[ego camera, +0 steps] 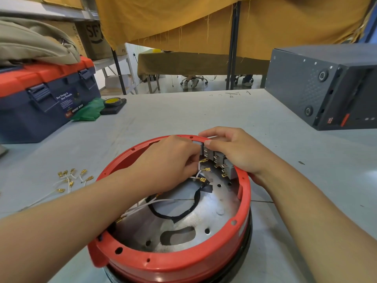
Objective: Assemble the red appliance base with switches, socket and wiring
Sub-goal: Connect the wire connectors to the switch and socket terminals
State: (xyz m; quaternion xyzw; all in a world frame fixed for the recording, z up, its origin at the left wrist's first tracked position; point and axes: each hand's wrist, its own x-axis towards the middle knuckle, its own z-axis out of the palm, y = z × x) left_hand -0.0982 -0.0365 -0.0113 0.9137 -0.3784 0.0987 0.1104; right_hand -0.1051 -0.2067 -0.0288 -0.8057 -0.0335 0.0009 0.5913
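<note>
The red base [183, 260] sits on the counter [163, 119]. Inside it, the left hand [169, 162] pinches a white wire [198, 169] with brass ends beside the grey switches [219, 158]; the right hand [230, 149] curls over the far rim, thumb on a switch

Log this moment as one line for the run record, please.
phase: wiring switches | left hand: pinches white wire at switches | right hand: grips switches on red base rim | spare wires: on table, left
</note>
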